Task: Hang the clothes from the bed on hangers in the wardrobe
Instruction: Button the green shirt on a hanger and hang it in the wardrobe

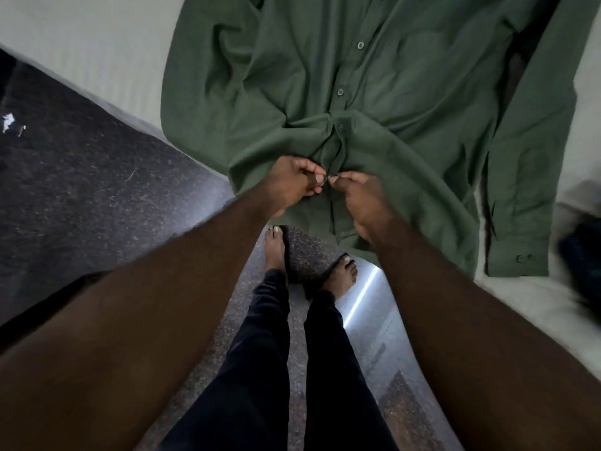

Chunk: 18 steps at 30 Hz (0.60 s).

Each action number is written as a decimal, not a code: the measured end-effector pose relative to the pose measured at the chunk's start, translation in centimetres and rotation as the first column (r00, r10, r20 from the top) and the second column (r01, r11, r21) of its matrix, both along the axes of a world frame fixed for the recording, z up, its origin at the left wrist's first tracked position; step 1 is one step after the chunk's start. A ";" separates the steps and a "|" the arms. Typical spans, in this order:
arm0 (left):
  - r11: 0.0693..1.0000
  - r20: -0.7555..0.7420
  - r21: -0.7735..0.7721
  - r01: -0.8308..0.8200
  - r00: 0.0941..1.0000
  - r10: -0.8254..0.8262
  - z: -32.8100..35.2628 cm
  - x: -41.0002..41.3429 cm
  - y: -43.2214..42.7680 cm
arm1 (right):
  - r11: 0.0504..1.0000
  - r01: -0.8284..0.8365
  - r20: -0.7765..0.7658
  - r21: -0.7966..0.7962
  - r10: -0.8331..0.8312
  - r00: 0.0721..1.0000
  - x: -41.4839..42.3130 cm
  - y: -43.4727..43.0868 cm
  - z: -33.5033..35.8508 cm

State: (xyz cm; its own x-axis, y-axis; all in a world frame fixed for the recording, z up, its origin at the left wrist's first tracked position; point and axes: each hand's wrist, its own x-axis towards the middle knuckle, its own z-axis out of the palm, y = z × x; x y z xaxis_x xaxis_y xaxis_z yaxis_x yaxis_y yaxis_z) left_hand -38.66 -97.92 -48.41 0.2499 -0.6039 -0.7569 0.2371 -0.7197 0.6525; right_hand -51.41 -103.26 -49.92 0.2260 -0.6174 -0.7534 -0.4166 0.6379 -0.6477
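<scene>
**Both hands working the lower placket of the green shirt**

The green shirt (357, 92) lies face up on the bed (97, 43), collar at the far end and hem hanging over the near edge toward the person's feet. The left hand (292, 180) and right hand (361, 196) meet close together at the button strip low on the front. Each pinches the cloth between thumb and curled fingers, fingertips almost touching. The fabric bunches into folds just beyond them.

The step looks like work on one of the lowest buttons; whether it is being fastened or undone cannot be told. To do it well, one hand should hold the buttonhole edge flat and taut while the other tips the button through edge first. Pulling the bunched cloth back toward the far side would take the strain off the placket. The shirt should then sit straight on a hanger, which is not in view.

A dark garment (582, 255) lies blurred at the right edge of the bed, well apart from the hands.
</scene>
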 end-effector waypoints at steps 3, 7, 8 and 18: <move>1.000 0.009 -0.005 -0.009 1.000 0.009 0.0 -0.1 0.0 | 1.000 -0.009 -0.008 0.018 0.009 1.000 -0.1 -0.1 -0.2; 0.999 0.054 -0.015 -0.048 0.997 0.049 -0.3 -0.7 0.0 | 0.999 0.008 0.011 0.046 -0.008 1.000 -0.2 -0.2 0.1; 0.999 0.073 -0.016 -0.051 0.996 0.052 -0.4 -0.9 0.1 | 0.998 0.009 0.012 0.058 -0.010 1.000 -0.1 -0.3 0.4; 0.999 0.065 0.042 -0.017 0.998 0.014 0.1 -0.5 -0.6 | 0.999 0.006 0.040 0.041 -0.007 0.999 -0.4 -0.1 0.5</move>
State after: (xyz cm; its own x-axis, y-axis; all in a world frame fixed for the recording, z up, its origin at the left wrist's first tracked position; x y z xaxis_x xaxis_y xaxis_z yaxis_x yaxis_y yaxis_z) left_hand -39.18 -98.51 -48.35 0.3081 -0.5668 -0.7640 0.2072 -0.7439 0.6354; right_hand -51.79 -103.39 -49.41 0.2525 -0.5879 -0.7685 -0.3867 0.6667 -0.6371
